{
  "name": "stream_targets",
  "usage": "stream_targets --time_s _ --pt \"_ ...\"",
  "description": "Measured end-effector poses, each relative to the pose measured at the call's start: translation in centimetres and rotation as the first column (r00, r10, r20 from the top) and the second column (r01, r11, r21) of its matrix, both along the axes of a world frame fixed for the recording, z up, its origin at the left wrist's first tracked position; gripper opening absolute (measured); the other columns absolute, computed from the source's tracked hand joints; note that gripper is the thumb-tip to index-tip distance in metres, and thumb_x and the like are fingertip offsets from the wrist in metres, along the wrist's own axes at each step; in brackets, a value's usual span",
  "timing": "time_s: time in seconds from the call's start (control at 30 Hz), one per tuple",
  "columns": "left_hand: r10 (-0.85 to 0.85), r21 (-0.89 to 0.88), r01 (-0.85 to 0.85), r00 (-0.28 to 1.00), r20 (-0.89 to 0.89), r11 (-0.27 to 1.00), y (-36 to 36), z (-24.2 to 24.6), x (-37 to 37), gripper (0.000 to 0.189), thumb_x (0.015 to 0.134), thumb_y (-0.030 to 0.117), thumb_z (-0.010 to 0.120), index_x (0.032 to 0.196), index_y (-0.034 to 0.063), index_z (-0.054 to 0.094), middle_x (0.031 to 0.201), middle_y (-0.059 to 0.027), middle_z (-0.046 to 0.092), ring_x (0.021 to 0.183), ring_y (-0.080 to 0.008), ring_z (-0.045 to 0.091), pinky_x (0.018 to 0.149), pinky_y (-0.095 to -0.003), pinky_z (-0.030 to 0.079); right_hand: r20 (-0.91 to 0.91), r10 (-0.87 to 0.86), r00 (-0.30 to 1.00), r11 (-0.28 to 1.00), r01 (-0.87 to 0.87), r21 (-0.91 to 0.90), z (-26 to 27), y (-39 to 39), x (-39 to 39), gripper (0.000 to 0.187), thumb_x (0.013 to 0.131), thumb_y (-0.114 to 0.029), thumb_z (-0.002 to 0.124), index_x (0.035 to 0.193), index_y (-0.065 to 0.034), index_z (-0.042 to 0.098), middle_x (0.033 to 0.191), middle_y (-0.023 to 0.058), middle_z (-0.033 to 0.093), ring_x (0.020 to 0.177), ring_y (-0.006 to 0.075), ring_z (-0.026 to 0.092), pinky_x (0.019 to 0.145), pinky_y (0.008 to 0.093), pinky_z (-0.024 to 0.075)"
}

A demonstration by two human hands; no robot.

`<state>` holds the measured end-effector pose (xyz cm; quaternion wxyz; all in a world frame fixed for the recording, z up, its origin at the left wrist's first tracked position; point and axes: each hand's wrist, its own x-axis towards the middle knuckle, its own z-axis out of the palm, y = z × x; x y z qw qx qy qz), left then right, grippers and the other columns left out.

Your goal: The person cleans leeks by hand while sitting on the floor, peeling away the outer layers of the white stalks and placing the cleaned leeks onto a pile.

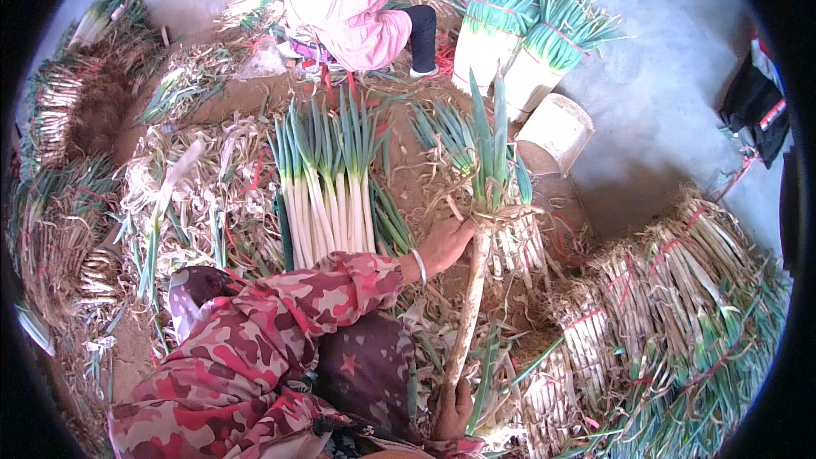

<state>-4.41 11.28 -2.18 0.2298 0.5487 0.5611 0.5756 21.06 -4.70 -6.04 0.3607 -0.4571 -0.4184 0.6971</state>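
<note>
A long unpeeled green onion [472, 293] stands slanted in front of me, green leaves up, its white stalk covered in dry, brownish skin. My left hand [445, 243], with a silver bracelet at the wrist, grips it just below the leaves. My right hand [454, 409] is closed around its lower end; the root tip is hidden. Beside my left forearm lies a row of clean white-stemmed green onions [328, 204], leaves pointing away from me. Behind the held onion rests a bunch of unpeeled green onions [519, 245].
Tied bundles of unpeeled onions [583, 344] are stacked at right; more bundles [54, 121] line the left. Peeled skins [191, 185] heap up left of the clean row. A co-worker [357, 6] sits ahead, near tall tied bundles [488, 44] and a white bucket [561, 131].
</note>
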Motion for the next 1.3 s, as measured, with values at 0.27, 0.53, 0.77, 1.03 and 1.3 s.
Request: stream_targets --time_s 0.27,0.53,0.77,1.03,1.3 --pt "-0.801 -0.687 0.514 -0.001 -0.599 0.513 -10.6 1.1 10.8 0.026 0.084 0.026 0.052 0.077 0.0012 0.057 0.075 -0.0161 0.062 0.070 -0.0372 0.059 0.064 -0.0464 0.046 0.460 -0.438 0.772 0.693 -0.035 0.720 -0.3 2.6 2.4 0.037 0.093 -0.020 0.043 0.116 0.0087 0.048 0.094 0.0235 0.057 0.079 0.0321 0.056 0.067 0.0366 0.0457" --pt "-0.574 -0.347 0.457 0.647 -0.502 0.819 -8.6 9.2 7.1 0.049 0.089 0.033 0.052 0.127 0.0044 0.042 0.087 -0.0125 0.061 0.069 -0.0202 0.062 0.070 -0.0359 0.053 0.191 -0.431 0.882 0.756 0.237 0.610 0.8 -0.1 6.3 0.029 0.095 -0.024 0.043 0.103 0.0008 0.056 0.062 0.0011 0.049 0.053 0.0084 0.043 0.049 0.0230 0.0354" --pt "-0.081 -0.066 0.066 0.964 -0.252 0.996 -5.1 10.9 5.4 0.037 0.093 0.036 0.045 0.099 0.0021 0.057 0.061 -0.0084 0.058 0.046 -0.0174 0.052 0.049 -0.0314 0.046 0.226 -0.368 0.902 0.673 0.090 0.734 1.5 -2.9 5.5 0.027 0.094 -0.025 0.048 0.100 0.0010 0.054 0.069 0.0019 0.056 0.053 0.0054 0.041 0.048 0.0206 0.0330" --pt "-0.634 -0.197 0.713 0.420 -0.650 0.673 -13.2 3.5 12.7 0.012 0.080 0.017 0.053 0.082 0.0056 0.051 0.064 -0.0127 0.055 0.057 -0.0274 0.057 0.050 -0.0374 0.047 0.193 -0.602 0.775 0.484 0.163 0.860 -2.5 -2.2 5.9 0.037 0.093 -0.024 0.051 0.117 0.0031 0.050 0.071 0.0019 0.056 0.059 0.0072 0.047 0.051 0.0223 0.0375" --pt "-0.470 -0.318 0.396 0.859 -0.202 0.861 -10.1 7.3 7.9 0.041 0.095 0.042 0.034 0.086 0.0072 0.054 0.071 -0.0112 0.058 0.066 -0.0231 0.061 0.059 -0.0370 0.051 0.572 -0.366 0.734 0.930 0.284 0.232 7.1 -4.7 1.7 0.036 0.089 -0.023 0.050 0.118 -0.0014 0.053 0.082 0.0117 0.060 0.068 0.0162 0.056 0.064 0.0292 0.0496"
